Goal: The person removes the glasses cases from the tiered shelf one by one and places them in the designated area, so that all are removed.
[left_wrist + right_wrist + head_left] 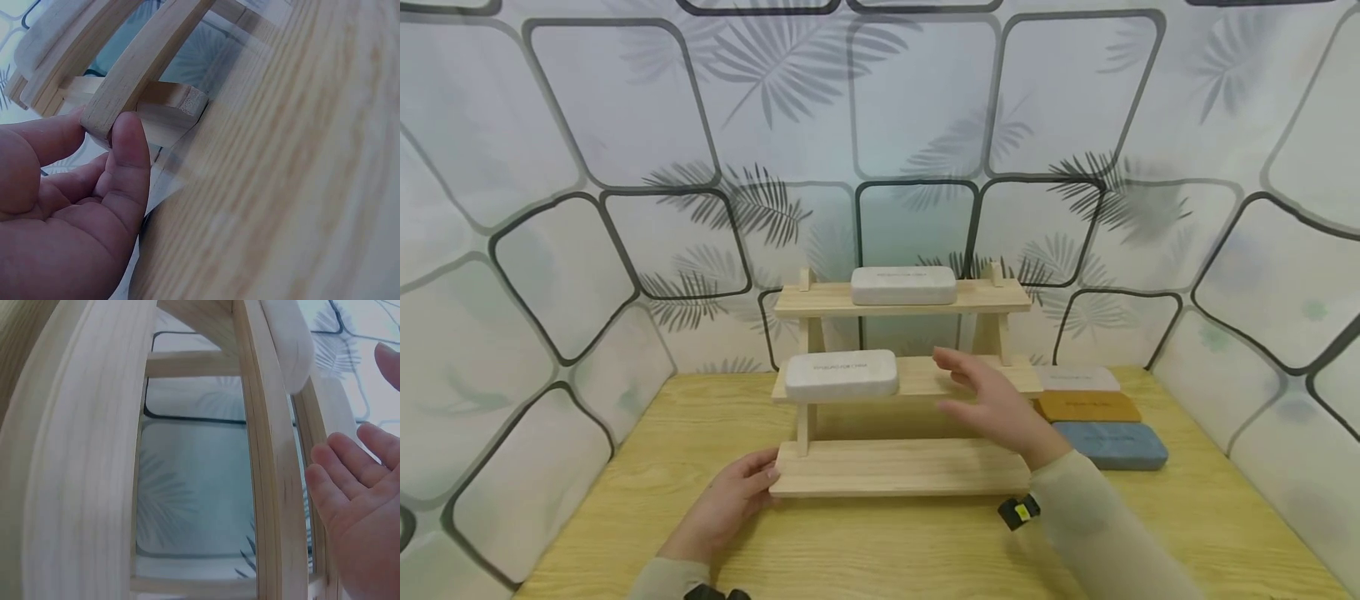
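My left-wrist view shows what the head view partly hides: my left hand (75, 219) pinching the bottom board (887, 468) by its end. My right hand (992, 408) is empty, fingers extended; toward nine o'clock, bare middle board (921, 377) separates it from a white case (841, 377). Toward three, past the board's edge, lies an orange case (1088, 407).
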Motion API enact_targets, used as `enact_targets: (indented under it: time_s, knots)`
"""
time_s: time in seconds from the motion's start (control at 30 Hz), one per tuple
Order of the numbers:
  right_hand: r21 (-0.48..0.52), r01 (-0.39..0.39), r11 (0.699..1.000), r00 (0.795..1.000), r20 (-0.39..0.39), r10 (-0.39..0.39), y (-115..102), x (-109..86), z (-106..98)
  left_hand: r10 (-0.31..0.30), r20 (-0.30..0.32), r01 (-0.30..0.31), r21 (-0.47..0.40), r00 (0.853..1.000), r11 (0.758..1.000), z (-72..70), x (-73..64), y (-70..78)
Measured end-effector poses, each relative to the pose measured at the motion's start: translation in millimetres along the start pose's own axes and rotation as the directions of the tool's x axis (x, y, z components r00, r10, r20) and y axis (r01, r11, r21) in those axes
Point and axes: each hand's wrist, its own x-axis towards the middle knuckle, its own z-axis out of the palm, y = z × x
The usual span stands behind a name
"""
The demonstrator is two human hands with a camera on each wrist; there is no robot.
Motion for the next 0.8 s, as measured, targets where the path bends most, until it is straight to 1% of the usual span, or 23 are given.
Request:
enact_targets:
  time_s: [0.17,0.37,0.5,0.7,0.8]
  knots:
    - [-0.008,-0.009,1.0,1.0,0.025,0.009,-3.4,14.3,9.7,-0.001,-0.002,0.001,-0.004,1.0,1.0,0.4,0.5,-0.9]
    - [-0.049,-0.062,0.997,0.996,0.056,0.064,-4.1,31.5,21.1,0.002,0.001,-0.002,-0.004,1.0,1.0,0.3,1.1,-0.3]
    - [-0.058,-0.079,0.995,0.995,0.061,0.083,-3.9,42.0,27.8,0.005,0.014,-0.005,-0.007,1.0,1.0,-0.5,1.7,0.2]
    - [-0.047,-0.136,0.99,0.987,0.077,0.14,-0.5,58.1,33.5,0.002,0.021,-0.002,-0.008,1.0,1.0,-1.1,1.1,0.2]
    - [-0.044,-0.147,0.988,0.984,0.096,0.15,-1.1,65.1,35.6,0.004,0.022,-0.003,-0.008,1.0,1.0,-1.3,0.9,-0.1]
